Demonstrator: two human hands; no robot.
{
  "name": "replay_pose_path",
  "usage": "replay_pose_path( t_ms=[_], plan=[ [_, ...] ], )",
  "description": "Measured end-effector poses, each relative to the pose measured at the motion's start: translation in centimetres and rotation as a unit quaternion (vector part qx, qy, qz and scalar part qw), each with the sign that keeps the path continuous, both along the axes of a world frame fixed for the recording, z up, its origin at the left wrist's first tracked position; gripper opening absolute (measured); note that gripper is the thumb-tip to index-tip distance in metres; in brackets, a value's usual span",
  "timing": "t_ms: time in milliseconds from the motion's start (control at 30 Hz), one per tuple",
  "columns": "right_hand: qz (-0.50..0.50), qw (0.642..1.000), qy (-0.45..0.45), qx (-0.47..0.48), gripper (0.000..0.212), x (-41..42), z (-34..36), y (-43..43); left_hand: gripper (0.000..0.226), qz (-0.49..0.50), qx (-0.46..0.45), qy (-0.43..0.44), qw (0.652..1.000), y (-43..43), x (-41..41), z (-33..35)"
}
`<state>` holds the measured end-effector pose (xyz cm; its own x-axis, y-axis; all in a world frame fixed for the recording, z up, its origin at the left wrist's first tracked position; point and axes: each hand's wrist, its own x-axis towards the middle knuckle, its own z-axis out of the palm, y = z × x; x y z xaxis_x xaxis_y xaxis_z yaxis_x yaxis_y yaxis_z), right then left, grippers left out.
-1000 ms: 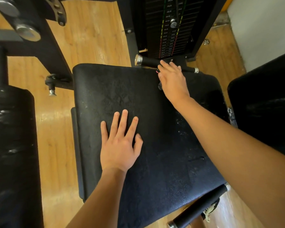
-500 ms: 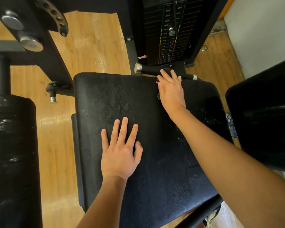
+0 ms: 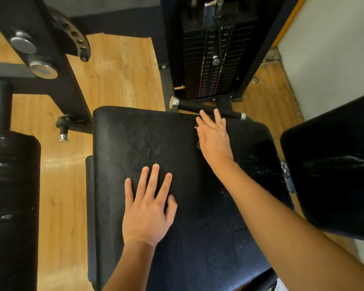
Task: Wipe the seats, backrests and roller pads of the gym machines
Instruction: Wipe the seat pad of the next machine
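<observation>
Nearest you, your left hand lies flat on the near-left part of the black seat, fingers straight and spread, gripping nothing; it probably props you while you lean. Your right hand reaches to the seat's far edge, fingers stretched out and pressed down, the tips at the black handle bar. A dark scrap peeks from under that palm, perhaps the wiping cloth; I cannot tell. White specks dot the seat's right side, which likely needs wiping.

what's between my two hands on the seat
Only bare black seat lies between the left hand and the right hand, as the head view shows.
</observation>
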<state>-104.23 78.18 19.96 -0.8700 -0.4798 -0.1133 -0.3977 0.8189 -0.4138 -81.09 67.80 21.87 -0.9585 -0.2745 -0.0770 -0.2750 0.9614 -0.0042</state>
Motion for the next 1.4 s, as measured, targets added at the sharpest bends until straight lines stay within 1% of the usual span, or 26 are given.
replay_pose_path(
  t_ms=[133,267,367,500,633,700,900,1033,1167,1233,1333,1400],
  plan=[
    [-0.003,1.0,0.011,-0.013,0.042,0.5,0.0,0.3,0.055,-0.002,-0.001,0.01,1.0,0.0,0.0,0.1],
    [-0.014,0.999,0.005,-0.042,0.04,3.5,0.0,1.9,0.055,-0.002,0.001,0.01,1.0,0.1,0.0,0.1],
    [0.002,1.0,-0.001,-0.029,0.041,4.5,0.1,2.5,0.055,-0.001,0.0,0.009,1.0,0.0,0.0,0.0],
    [0.012,1.0,0.006,-0.004,0.049,2.5,0.0,1.3,0.055,-0.001,0.0,0.01,1.0,0.0,0.0,0.0],
    [-0.023,1.0,0.0,-0.015,0.043,1.5,0.1,0.2,0.055,-0.002,-0.001,0.012,1.0,0.1,0.0,-0.1],
    [-0.034,0.999,0.001,-0.022,0.042,2.3,0.3,0.5,0.055,-0.003,0.0,0.013,1.0,0.1,0.0,-0.1],
    [-0.002,1.0,-0.015,-0.014,0.047,6.2,0.7,3.0,0.056,0.0,0.002,0.011,1.0,0.0,0.0,0.0],
    [-0.002,1.0,-0.016,0.012,0.056,4.2,0.9,1.7,0.056,0.001,0.002,0.003,1.0,0.1,-0.1,0.0],
    [-0.01,1.0,-0.015,0.019,0.051,2.5,1.0,0.4,0.056,0.004,0.003,0.0,1.0,0.0,-0.2,-0.1],
    [-0.02,1.0,-0.01,0.016,0.049,2.9,0.9,0.5,0.056,0.006,0.003,0.002,1.0,0.0,-0.1,-0.1],
    [-0.013,1.0,-0.003,0.02,0.053,5.1,1.1,1.8,0.056,0.007,0.002,0.002,1.0,0.1,-0.1,-0.2],
    [-0.011,1.0,-0.014,0.016,0.051,6.9,1.2,2.8,0.056,0.007,0.003,0.003,1.0,0.0,-0.1,-0.2]
  ],
)
